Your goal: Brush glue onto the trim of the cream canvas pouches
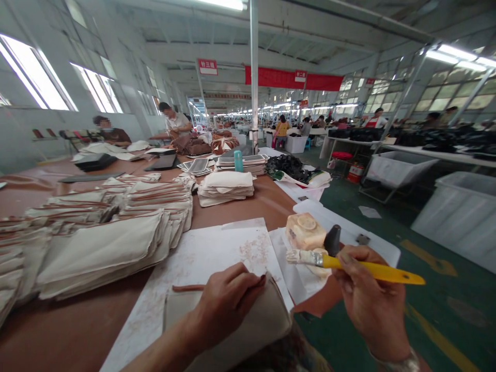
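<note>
In my right hand (368, 294) is a paintbrush (380, 271) with a yellow handle. Its bristles, whitish and caked, point left above the glue-stained paper. My left hand (228, 294) is closed at the top edge of a cream fabric piece (267, 320), its fingers pinching the brown strip (188, 288) that runs along that edge. The fabric piece lies over the near edge of a white board (135, 315) marked with brownish smears. Just beyond the brush stands a stained, yellowish plastic container (306, 231), with a dark cone-shaped object (332, 240) beside it.
Stacks of cream fabric pieces (104, 253) with brown edging cover the left of the brown table (209, 216). Another cream stack (227, 188) and a teal cylinder (238, 161) stand ahead. White bins (457, 206) are on the right. Other people work farther back.
</note>
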{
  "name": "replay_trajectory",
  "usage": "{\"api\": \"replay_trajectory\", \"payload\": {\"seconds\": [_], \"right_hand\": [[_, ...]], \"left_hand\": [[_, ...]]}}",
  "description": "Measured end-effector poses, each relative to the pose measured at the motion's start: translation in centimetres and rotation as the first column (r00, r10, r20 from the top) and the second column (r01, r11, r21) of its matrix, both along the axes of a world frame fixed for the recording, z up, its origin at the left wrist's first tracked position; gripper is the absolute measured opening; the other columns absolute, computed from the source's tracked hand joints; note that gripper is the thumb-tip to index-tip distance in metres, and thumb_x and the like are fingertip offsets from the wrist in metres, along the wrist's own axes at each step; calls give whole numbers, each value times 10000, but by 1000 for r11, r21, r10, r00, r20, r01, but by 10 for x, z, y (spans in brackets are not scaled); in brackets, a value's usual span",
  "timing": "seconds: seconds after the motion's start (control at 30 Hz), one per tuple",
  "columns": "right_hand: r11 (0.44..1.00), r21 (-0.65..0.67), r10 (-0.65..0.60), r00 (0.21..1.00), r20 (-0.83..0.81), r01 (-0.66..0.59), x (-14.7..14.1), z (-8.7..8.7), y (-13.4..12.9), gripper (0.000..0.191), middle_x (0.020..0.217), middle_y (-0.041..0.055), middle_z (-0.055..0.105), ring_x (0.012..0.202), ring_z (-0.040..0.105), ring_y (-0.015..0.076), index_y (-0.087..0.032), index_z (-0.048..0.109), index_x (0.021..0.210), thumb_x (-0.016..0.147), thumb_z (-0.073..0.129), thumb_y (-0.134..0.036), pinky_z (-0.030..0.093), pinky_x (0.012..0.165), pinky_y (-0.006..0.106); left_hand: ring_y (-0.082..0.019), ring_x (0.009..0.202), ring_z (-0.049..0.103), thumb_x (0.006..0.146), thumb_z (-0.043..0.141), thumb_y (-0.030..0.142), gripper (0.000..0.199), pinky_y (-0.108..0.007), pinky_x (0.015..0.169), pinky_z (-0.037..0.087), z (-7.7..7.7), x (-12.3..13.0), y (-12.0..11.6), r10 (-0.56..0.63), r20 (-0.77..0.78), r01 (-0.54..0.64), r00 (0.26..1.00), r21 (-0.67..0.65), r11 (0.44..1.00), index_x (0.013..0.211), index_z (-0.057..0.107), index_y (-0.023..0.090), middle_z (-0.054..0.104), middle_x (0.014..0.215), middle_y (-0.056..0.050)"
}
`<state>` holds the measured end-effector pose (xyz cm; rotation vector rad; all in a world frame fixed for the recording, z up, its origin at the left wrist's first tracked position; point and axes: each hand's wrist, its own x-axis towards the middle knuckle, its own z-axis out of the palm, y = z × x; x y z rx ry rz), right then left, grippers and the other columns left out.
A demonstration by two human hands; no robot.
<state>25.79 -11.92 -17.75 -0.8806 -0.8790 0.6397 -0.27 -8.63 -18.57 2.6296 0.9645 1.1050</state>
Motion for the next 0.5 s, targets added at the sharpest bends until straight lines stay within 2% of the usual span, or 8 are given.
{"api": "replay_trajectory", "payload": {"seconds": [0.07,0.17,0.27,0.37,0.43,0.5], "right_hand": [[997,13,72,994,-76,-72,-1,9,-5,143,732,-3,540,530,426,78,-189,662,813,857,778,-260,349,493,198],[990,20,140,990,24,-141,-6,19,-13,130,796,14,541,598,447,110,-203,651,815,878,753,-252,353,506,216],[972,29,218,945,244,-232,-10,22,-20,143,746,15,505,658,463,155,-216,640,804,930,682,-268,387,555,260],[944,0,292,832,472,-331,-6,22,-27,182,718,15,518,658,478,172,-222,618,795,970,604,-270,419,610,301],[943,-26,291,780,554,-333,1,25,-31,207,711,24,538,653,495,181,-219,616,775,971,589,-278,418,610,313],[965,-9,228,816,532,-264,5,28,-31,210,703,32,545,656,509,191,-215,628,761,956,609,-291,417,604,318]], "left_hand": [[-123,598,518,989,536,210,148,-274,537,359,9,-1,-8,-31,-171,71,985,236,969,897,649,187,593,703,0],[-143,562,437,993,505,199,198,-345,499,270,24,-3,-16,-22,-383,186,924,398,898,818,597,184,510,642,9],[-153,561,407,992,466,185,213,-366,496,244,35,-5,-19,-26,-442,231,897,419,878,817,587,178,489,640,2],[-159,559,393,1004,414,173,246,-365,504,256,38,-7,-19,-48,-427,244,903,415,876,839,596,163,489,647,-3],[-160,564,391,1005,398,169,265,-364,513,260,38,-8,-19,-63,-417,250,907,410,877,831,597,153,489,650,-5],[-160,565,387,998,413,164,258,-368,518,247,36,-9,-19,-70,-414,255,908,412,875,821,599,147,490,646,-5]]}}
